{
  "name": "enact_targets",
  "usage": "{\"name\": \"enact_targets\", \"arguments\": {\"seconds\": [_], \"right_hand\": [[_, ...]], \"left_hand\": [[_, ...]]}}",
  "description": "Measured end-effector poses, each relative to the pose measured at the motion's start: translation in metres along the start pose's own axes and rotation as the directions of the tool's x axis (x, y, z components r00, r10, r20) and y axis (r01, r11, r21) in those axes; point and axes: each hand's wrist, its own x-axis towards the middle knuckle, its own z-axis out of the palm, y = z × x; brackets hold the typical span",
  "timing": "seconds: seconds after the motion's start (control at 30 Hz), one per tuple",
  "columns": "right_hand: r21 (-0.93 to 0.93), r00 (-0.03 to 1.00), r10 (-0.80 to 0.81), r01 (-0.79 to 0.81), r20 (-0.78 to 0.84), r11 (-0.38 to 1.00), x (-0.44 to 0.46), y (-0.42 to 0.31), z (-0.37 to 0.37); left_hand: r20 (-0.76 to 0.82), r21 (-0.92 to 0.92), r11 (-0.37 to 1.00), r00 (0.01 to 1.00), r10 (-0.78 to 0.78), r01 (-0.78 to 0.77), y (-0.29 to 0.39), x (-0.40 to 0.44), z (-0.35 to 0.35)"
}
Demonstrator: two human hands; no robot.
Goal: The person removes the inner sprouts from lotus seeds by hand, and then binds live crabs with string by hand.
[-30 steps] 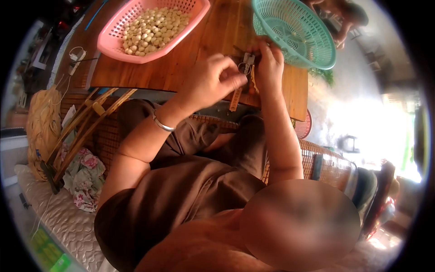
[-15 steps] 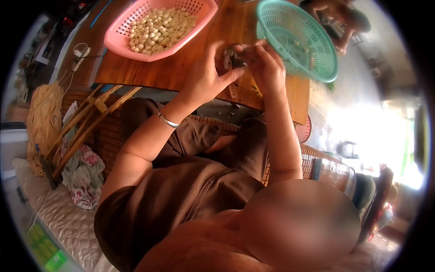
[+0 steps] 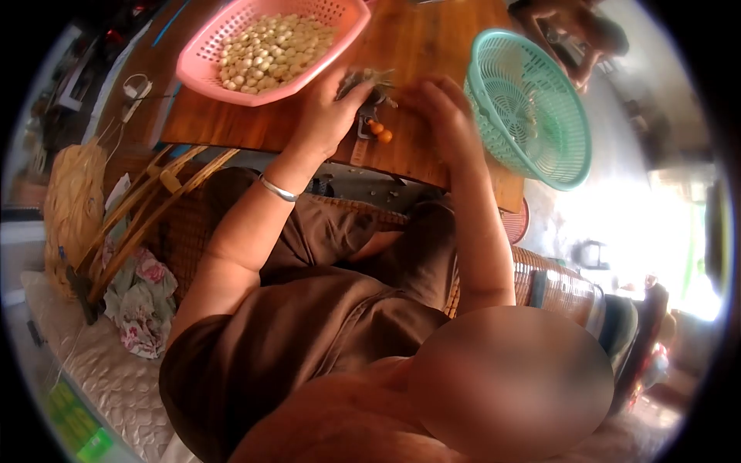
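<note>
My left hand (image 3: 330,116), below a silver bangle on the wrist, is closed around a dark bundle (image 3: 370,86) with pale, stringy ends; its exact kind is not clear. Just under it on the wooden table (image 3: 255,127) lie some small orange balls (image 3: 378,130) and a flat, narrow wooden piece (image 3: 360,150). My right hand (image 3: 451,116) hovers over the table's right part, apart from the bundle. Motion smears its fingers, and I see nothing certain in them. The green plastic basket (image 3: 488,127) stands just right of that hand, tilted, with a few small bits inside.
A pink perforated basket (image 3: 201,73) of small pale round pieces (image 3: 270,54) stands at the back left. Wooden poles (image 3: 147,208) and floral cloth (image 3: 143,301) are at my left. Another person (image 3: 594,38) bends down beyond the green basket.
My hands have moved apart: the left went left with the bundle, the right drew away from it. The green basket shifted right and down. The orange balls came into sight.
</note>
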Motion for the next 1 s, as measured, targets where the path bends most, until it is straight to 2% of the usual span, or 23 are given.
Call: {"name": "enact_targets", "arguments": {"seconds": [0.03,0.1,0.13,0.17,0.2,0.23,0.27,0.3,0.33,0.37,0.4,0.47,0.5,0.53,0.6,0.63,0.67,0.7,0.77,0.87,0.93,1.0], "right_hand": [[-0.009,1.0,-0.005,0.005,-0.02,1.0,-0.002,-0.002,-0.001],[-0.415,0.99,-0.125,0.142,0.068,0.899,-0.007,-0.005,0.004],[-0.424,0.99,-0.127,0.14,0.057,0.895,-0.015,-0.005,0.01],[-0.661,0.923,-0.365,0.349,0.121,0.664,-0.027,-0.006,0.017],[-0.814,0.799,-0.547,0.479,0.25,0.328,-0.039,-0.009,0.021],[-0.86,0.705,-0.631,0.497,0.323,0.116,-0.052,-0.014,0.009],[-0.915,0.742,-0.634,0.38,0.217,0.132,-0.066,-0.019,-0.026],[-0.964,0.797,-0.604,0.159,-0.003,0.215,-0.08,-0.031,-0.082],[-0.957,0.803,-0.555,-0.066,-0.219,0.283,-0.09,-0.043,-0.141],[-0.952,0.794,-0.538,-0.165,-0.283,0.258,-0.098,-0.049,-0.177],[-0.995,0.765,-0.637,-0.095,-0.099,0.041,-0.101,-0.045,-0.184],[-0.993,0.832,-0.546,-0.118,-0.1,0.002,-0.108,-0.056,-0.16],[-0.973,0.819,-0.567,-0.194,-0.088,-0.129,-0.107,-0.057,-0.136],[-0.97,0.824,-0.558,-0.204,-0.096,-0.134,-0.108,-0.066,-0.134],[-0.962,0.945,-0.252,-0.243,-0.207,-0.122,-0.09,-0.079,-0.131],[-0.968,0.947,-0.32,-0.102,-0.024,-0.231,-0.084,-0.09,-0.125],[-0.967,0.949,-0.314,-0.097,-0.019,-0.234,-0.075,-0.098,-0.118],[-0.956,0.943,-0.291,0.073,0.158,-0.282,-0.063,-0.105,-0.108],[-0.873,0.851,-0.27,0.357,0.451,-0.333,-0.039,-0.106,-0.104],[-0.82,0.813,-0.238,0.422,0.531,-0.387,-0.005,-0.107,-0.083],[-0.851,0.847,-0.216,0.4,0.485,-0.34,0.024,-0.099,-0.085],[-0.809,0.755,-0.324,0.447,0.57,-0.383,0.051,-0.087,-0.098]], "left_hand": [[-0.015,0.031,0.999,1.0,0.021,-0.021,-0.002,0.001,0.001],[-0.052,0.055,0.998,0.998,0.032,-0.03,-0.005,-0.001,0.0],[-0.042,0.043,0.999,0.999,0.031,-0.029,-0.005,-0.002,0.0],[-0.082,0.111,0.989,0.99,0.111,-0.102,-0.006,-0.003,0.0],[-0.114,0.184,0.968,0.974,0.195,-0.172,-0.004,-0.002,0.0],[-0.067,-0.044,0.998,0.996,-0.053,0.05,0.018,-0.009,0.004],[-0.048,-0.054,0.998,0.998,-0.044,0.041,0.02,-0.003,0.005],[-0.089,-0.049,0.999,0.996,-0.003,-0.002,0.019,-0.002,0.005],[-0.141,-0.045,0.998,0.99,0.025,-0.032,0.016,-0.007,0.007],[-0.104,-0.031,1.0,0.995,-0.002,-0.001,0.008,-0.005,0.002],[-0.101,-0.016,0.999,0.994,0.039,-0.04,0.004,-0.004,0.003],[-0.04,0.094,0.995,0.999,-0.019,0.023,0.01,-0.006,0.003],[-0.025,0.095,0.995,1.0,-0.011,0.013,0.013,-0.003,0.004],[-0.032,0.101,0.995,0.999,-0.013,0.016,0.014,-0.007,0.006],[-0.042,0.12,0.993,0.999,-0.003,0.008,0.012,-0.006,0.005],[-0.034,0.136,0.991,0.999,0.021,-0.017,0.01,-0.007,0.005],[-0.031,0.15,0.988,0.998,0.052,-0.047,0.007,-0.007,0.005],[-0.041,0.151,0.987,0.998,0.056,-0.05,0.007,-0.006,0.004],[-0.043,0.147,0.989,0.998,0.043,-0.036,0.007,-0.008,0.007],[-0.046,0.168,0.985,0.998,0.05,-0.042,0.007,-0.008,0.007],[-0.034,0.181,0.981,0.997,0.074,-0.067,0.005,-0.006,0.006],[-0.065,0.117,0.988,0.992,0.11,-0.102,0.005,-0.006,0.008]]}}
